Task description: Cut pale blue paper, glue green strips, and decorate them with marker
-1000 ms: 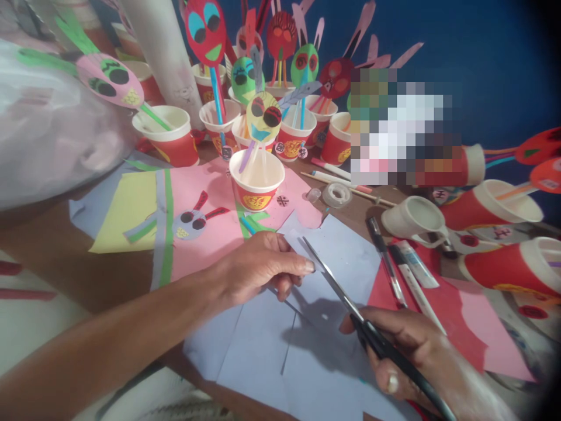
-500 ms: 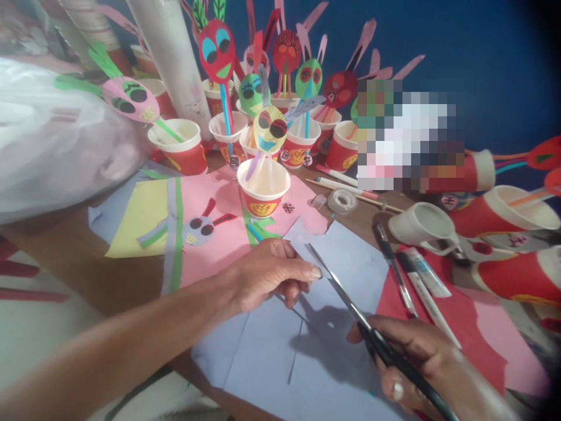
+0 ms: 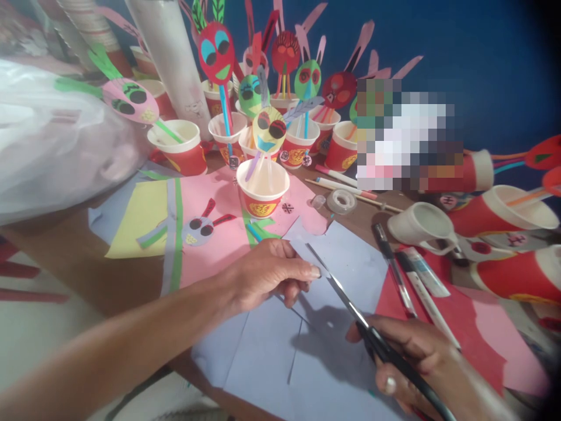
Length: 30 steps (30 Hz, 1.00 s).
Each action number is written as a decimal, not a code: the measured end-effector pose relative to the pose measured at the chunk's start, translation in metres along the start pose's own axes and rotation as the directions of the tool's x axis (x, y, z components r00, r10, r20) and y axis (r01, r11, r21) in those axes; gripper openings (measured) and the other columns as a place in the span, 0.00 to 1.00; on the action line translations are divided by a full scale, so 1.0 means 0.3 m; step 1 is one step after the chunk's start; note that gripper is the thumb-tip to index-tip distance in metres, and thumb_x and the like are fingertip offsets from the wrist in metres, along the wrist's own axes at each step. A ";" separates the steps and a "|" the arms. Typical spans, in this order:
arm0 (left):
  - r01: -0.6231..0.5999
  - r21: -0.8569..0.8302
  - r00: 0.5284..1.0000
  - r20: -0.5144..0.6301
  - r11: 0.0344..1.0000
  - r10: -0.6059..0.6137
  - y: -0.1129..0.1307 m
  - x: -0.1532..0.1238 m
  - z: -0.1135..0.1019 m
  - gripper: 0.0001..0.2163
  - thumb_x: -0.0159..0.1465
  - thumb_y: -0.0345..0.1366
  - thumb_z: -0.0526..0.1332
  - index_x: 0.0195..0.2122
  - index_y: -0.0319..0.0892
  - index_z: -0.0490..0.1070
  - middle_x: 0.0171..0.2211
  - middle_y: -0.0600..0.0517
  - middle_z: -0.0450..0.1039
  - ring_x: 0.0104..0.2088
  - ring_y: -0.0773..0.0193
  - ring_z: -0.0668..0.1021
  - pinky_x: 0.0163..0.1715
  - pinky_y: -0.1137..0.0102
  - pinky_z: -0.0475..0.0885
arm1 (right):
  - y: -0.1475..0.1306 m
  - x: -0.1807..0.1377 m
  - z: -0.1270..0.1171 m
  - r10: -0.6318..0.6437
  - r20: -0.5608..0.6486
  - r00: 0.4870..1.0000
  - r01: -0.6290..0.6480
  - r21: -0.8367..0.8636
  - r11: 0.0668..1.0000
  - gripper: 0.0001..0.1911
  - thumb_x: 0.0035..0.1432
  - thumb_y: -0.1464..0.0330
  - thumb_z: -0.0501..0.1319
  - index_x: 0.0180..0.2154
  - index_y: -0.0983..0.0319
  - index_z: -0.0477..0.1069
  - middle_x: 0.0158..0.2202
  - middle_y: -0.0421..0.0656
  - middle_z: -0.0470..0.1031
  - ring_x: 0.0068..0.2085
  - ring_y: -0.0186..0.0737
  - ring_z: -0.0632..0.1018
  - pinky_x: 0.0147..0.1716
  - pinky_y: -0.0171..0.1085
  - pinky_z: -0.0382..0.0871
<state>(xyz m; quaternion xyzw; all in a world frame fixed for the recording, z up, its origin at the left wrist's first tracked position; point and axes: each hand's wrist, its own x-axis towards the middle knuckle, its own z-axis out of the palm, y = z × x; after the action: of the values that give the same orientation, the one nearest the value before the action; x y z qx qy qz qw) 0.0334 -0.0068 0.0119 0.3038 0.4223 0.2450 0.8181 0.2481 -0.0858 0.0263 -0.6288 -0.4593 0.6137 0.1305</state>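
Observation:
My left hand (image 3: 267, 275) pinches the edge of a pale blue paper sheet (image 3: 280, 356) and holds a strip of it up off the table. My right hand (image 3: 416, 356) grips the black handles of a pair of scissors (image 3: 346, 301). The blades point up and left, with their tips right at my left fingertips and the held paper. The sheet below shows several straight cuts. A paper cup (image 3: 262, 188) with a yellow paper face on a straw stands just beyond my left hand, on pink paper (image 3: 205, 245).
Many red-and-white paper cups (image 3: 179, 146) with paper faces on straws crowd the back. More cups (image 3: 504, 213) lie on their sides at the right. Pens (image 3: 394, 269), a tape roll (image 3: 339, 200), red paper (image 3: 456, 327) and a white plastic bag (image 3: 56, 146) are also on the table.
The view shifted slightly between the first frame and now. Both hands and the scissors have barely moved on the blue paper.

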 end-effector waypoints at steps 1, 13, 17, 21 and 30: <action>-0.001 0.000 1.000 0.001 1.000 0.001 0.000 0.000 0.000 0.07 0.47 0.32 0.65 0.17 0.35 0.70 0.14 0.56 0.68 0.11 0.74 0.67 0.14 0.76 0.63 | 0.000 0.000 0.000 0.002 0.003 1.000 -0.002 -0.005 1.000 0.33 0.33 0.42 0.67 0.34 0.61 0.73 0.15 0.33 0.61 0.15 0.26 0.59 0.17 0.30 0.60; 0.008 0.021 1.000 0.003 1.000 -0.009 -0.004 0.000 0.001 0.07 0.47 0.33 0.65 0.17 0.37 0.69 0.12 0.56 0.68 0.11 0.74 0.67 0.14 0.76 0.62 | 0.059 0.037 -0.041 -0.184 0.184 0.966 0.193 -0.036 0.981 0.26 0.45 0.48 0.64 0.40 0.60 0.74 0.20 0.37 0.64 0.21 0.30 0.62 0.18 0.28 0.59; -0.011 0.045 0.999 0.037 0.999 0.009 -0.014 0.005 0.001 0.07 0.49 0.32 0.63 0.17 0.37 0.70 0.10 0.57 0.66 0.10 0.73 0.66 0.15 0.75 0.62 | 0.061 0.034 -0.047 -0.170 0.230 0.958 0.178 -0.015 0.984 0.29 0.47 0.49 0.63 0.46 0.60 0.73 0.24 0.41 0.69 0.24 0.35 0.67 0.21 0.30 0.62; -0.012 0.044 0.999 0.032 0.999 0.010 -0.017 0.007 0.002 0.07 0.48 0.32 0.64 0.16 0.38 0.70 0.09 0.56 0.66 0.10 0.72 0.66 0.15 0.75 0.62 | 0.050 0.032 -0.045 -0.136 0.260 0.956 0.138 0.012 0.990 0.28 0.47 0.49 0.64 0.43 0.61 0.72 0.23 0.38 0.66 0.22 0.30 0.62 0.21 0.29 0.59; 0.038 0.023 0.998 0.049 0.999 -0.039 -0.005 0.004 0.002 0.06 0.46 0.31 0.63 0.15 0.37 0.69 0.09 0.57 0.66 0.09 0.74 0.65 0.13 0.77 0.62 | 0.000 0.029 -0.057 -0.096 0.346 0.933 0.092 0.026 0.995 0.30 0.46 0.45 0.64 0.42 0.61 0.71 0.23 0.35 0.58 0.23 0.28 0.56 0.20 0.28 0.52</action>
<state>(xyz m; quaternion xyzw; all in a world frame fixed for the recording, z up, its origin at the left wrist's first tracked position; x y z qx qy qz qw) 0.0349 -0.0073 0.0105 0.3106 0.4102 0.2170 0.8295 0.2620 -0.0727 0.0243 -0.4876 -0.5017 0.7101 0.0798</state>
